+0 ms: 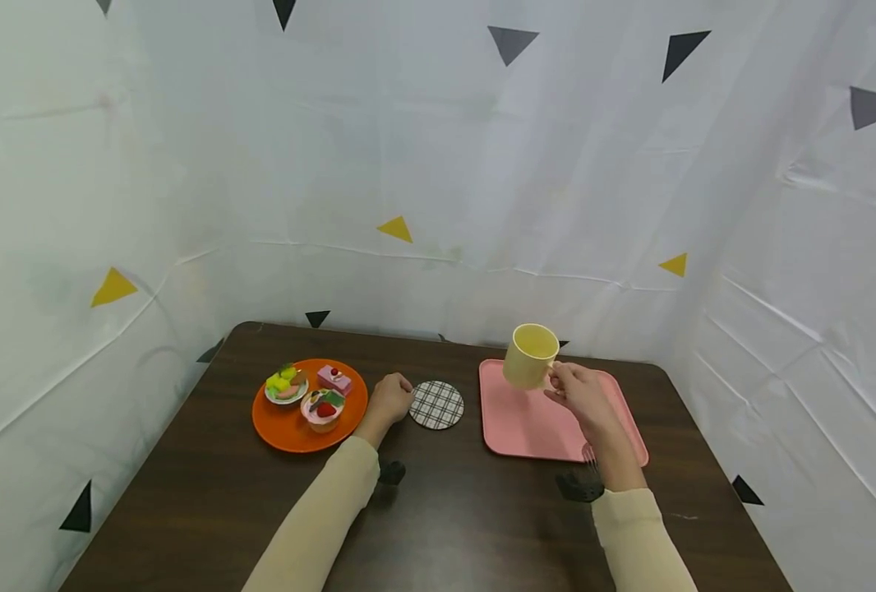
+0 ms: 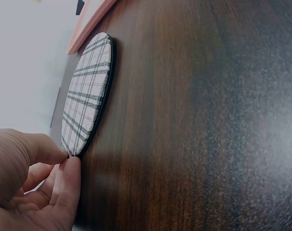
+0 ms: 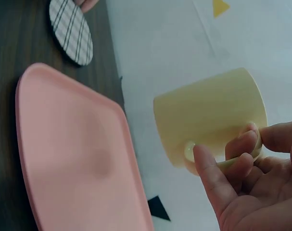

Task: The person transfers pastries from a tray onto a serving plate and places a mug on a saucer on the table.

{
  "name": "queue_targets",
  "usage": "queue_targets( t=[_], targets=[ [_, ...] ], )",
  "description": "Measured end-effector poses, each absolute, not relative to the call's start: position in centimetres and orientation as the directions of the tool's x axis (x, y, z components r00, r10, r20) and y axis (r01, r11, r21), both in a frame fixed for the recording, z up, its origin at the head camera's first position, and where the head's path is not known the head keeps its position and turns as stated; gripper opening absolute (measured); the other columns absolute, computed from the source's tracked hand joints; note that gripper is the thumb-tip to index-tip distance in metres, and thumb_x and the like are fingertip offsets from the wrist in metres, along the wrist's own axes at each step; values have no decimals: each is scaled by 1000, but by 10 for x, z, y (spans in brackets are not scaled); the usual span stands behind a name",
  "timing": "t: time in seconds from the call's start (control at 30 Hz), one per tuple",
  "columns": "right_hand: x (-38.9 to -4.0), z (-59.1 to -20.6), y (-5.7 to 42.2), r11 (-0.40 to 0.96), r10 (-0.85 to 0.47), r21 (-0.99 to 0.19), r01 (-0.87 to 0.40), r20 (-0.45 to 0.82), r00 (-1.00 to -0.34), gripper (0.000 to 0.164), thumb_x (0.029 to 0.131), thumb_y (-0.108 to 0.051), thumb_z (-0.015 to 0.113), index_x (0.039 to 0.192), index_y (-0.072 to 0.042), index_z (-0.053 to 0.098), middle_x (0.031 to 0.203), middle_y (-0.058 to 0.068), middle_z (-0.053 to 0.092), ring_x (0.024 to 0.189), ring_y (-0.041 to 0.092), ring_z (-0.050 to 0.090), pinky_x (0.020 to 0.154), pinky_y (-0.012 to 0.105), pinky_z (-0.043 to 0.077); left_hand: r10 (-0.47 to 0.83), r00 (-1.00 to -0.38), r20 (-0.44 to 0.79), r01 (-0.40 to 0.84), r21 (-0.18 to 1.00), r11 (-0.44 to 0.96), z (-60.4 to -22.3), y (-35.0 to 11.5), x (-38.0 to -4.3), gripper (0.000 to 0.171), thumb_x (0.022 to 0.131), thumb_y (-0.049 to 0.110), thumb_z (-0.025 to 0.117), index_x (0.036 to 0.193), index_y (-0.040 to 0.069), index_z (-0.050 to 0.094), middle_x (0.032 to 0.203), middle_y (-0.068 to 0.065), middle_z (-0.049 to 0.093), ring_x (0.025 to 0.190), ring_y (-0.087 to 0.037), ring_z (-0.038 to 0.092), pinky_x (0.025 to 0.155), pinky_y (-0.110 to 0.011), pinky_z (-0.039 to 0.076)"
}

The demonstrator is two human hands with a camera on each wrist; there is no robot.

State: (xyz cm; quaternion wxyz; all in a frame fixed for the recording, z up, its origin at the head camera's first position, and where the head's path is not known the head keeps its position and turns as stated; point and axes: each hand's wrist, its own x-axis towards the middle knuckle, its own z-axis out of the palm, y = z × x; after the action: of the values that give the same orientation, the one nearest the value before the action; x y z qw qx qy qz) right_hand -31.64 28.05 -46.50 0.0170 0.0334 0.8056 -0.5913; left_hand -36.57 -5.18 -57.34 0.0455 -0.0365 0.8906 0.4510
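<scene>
A yellow mug (image 1: 528, 358) is held in the air above the pink tray (image 1: 527, 427) by my right hand (image 1: 584, 398). In the right wrist view, the fingers curl through and around the handle of the mug (image 3: 208, 110). My left hand (image 1: 391, 398) is at the left edge of a round plaid coaster (image 1: 436, 405). The left wrist view shows the thumb and a finger of the hand (image 2: 40, 178) pinching the rim of the coaster (image 2: 88, 94), which lies close to the tabletop.
An orange plate (image 1: 275, 429) at the left bears a pink cake slice (image 1: 334, 379), a cupcake (image 1: 323, 411) and a small dish of fruit (image 1: 286, 385). A fork (image 1: 591, 457) shows beside the right wrist. White patterned cloth (image 1: 438, 164) surrounds the dark wooden table (image 1: 453, 526).
</scene>
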Motion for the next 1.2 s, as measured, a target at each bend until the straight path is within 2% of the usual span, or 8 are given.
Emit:
queue_targets(
  t=[0.3,0.5,0.6,0.8,1.03,1.2],
  targets=[
    [-324,-473,244,265,-36,-963,57,-69,-997,34,118,-28,44,107,1,57,95,1,51,94,15,50,112,47,59,-33,-993,-117,-114,800,589,-576,-54,-368,11,103,10,67,111,3,69,113,-16,69,99,-30,64,90,-45,62],
    [-329,-484,218,228,-73,-973,40,-58,-996,36,118,-27,43,109,5,57,94,1,49,99,18,52,113,52,57,-41,-992,-116,-118,801,587,-575,-55,-371,12,102,10,66,111,3,69,115,-16,69,101,-31,64,92,-45,62],
    [-329,-490,206,221,-87,-974,41,-62,-994,36,118,-25,43,108,6,58,93,2,48,97,18,52,115,55,55,-54,-991,-121,-129,794,594,-576,-54,-372,11,102,12,67,110,3,70,114,-15,70,102,-32,64,93,-45,62],
    [-327,-503,183,228,-104,-972,50,-75,-992,33,117,-23,43,109,5,59,96,6,51,102,22,54,116,58,54,-84,-989,-125,-150,795,587,-577,-51,-372,14,103,13,67,111,2,70,113,-16,70,101,-32,65,96,-47,62],
    [-326,-514,164,192,-123,-981,38,-63,-990,31,116,-19,45,95,-1,56,96,11,50,112,33,54,117,63,51,-85,-990,-112,-141,794,591,-577,-50,-372,14,102,14,69,110,2,70,112,-16,71,102,-30,65,98,-47,62],
    [-325,-523,157,166,-121,-985,47,-68,-990,30,116,-18,45,95,0,56,95,9,51,114,33,55,117,65,50,-77,-992,-100,-126,800,586,-576,-51,-371,15,100,12,70,109,1,72,110,-17,72,101,-31,66,96,-48,62]
  ],
)
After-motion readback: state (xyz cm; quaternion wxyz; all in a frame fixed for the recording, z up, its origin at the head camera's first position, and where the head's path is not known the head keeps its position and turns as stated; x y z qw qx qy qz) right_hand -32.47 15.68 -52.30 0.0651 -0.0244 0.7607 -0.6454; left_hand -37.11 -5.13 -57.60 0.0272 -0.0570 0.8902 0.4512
